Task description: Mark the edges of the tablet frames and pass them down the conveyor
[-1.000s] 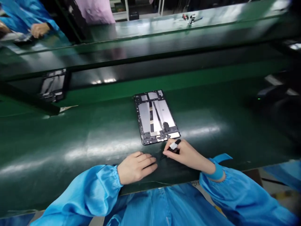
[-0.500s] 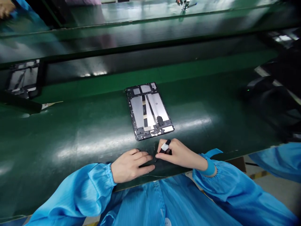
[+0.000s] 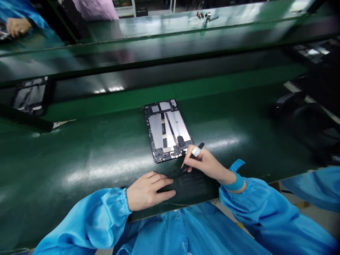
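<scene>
An opened tablet chassis (image 3: 168,130) lies back-up on the green bench (image 3: 79,159), its grey plates and black ribbon cables showing. My right hand (image 3: 205,163) is closed on black tweezers (image 3: 191,156) with a white tape band, tips pointing down-left near the chassis's near edge. My left hand (image 3: 148,190) lies flat, fingers together, pressing a dark flat sheet (image 3: 191,186) at the bench's front edge. A blue wrist strap (image 3: 235,179) circles my right wrist.
A second opened chassis (image 3: 30,95) rests at the left on the darker conveyor belt (image 3: 159,76). Another worker's hand (image 3: 17,25) in a blue sleeve is at the far left top. Small tools (image 3: 205,16) lie on the far bench. Dark equipment (image 3: 305,117) stands at right.
My right hand has lifted and shifted right and toward the chassis, tweezers now raised and tilted. My left hand stays flat on the dark sheet.
</scene>
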`<state>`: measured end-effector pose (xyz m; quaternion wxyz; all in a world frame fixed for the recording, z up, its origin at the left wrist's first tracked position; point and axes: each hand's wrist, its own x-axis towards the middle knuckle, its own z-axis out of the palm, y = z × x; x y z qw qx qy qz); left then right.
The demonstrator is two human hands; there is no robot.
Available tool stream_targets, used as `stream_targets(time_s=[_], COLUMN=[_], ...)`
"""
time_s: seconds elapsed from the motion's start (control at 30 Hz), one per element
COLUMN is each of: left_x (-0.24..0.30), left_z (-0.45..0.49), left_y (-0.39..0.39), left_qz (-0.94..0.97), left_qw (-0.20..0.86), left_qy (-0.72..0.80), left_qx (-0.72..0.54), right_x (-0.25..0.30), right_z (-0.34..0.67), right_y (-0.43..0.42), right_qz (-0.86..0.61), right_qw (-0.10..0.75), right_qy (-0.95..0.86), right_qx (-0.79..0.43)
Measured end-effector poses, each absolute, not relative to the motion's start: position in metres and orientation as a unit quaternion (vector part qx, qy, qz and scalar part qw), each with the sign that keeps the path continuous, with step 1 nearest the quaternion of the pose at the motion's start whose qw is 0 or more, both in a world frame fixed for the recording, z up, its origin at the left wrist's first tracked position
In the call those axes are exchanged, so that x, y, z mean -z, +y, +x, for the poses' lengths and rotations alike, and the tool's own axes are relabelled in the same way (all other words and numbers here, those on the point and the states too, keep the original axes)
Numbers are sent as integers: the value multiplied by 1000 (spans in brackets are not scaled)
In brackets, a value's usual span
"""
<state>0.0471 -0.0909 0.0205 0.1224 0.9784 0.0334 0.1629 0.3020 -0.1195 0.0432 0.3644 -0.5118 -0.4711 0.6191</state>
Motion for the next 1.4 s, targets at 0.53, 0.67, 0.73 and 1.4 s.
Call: stream_targets(time_s=[0.53, 0.67, 0.73, 1.4], left_x=[-17, -15, -14, -17], left_z=[40, 40, 40, 40], left_y=[-68, -68, -68, -69], left_qz=[930, 930, 931, 932], left_qw=[52, 56, 57, 67], left_qy=[234, 233, 232, 237], left_qx=[-277, -277, -275, -267], right_x=[-60, -60, -61, -62], right_z=[278, 278, 277, 274], right_y=[-40, -40, -39, -42], right_qz=[-511, -509, -510, -528], right_qw=[232, 221, 217, 228], right_qy=[-523, -519, -518, -524], right_qx=[-641, -650, -652, -628])
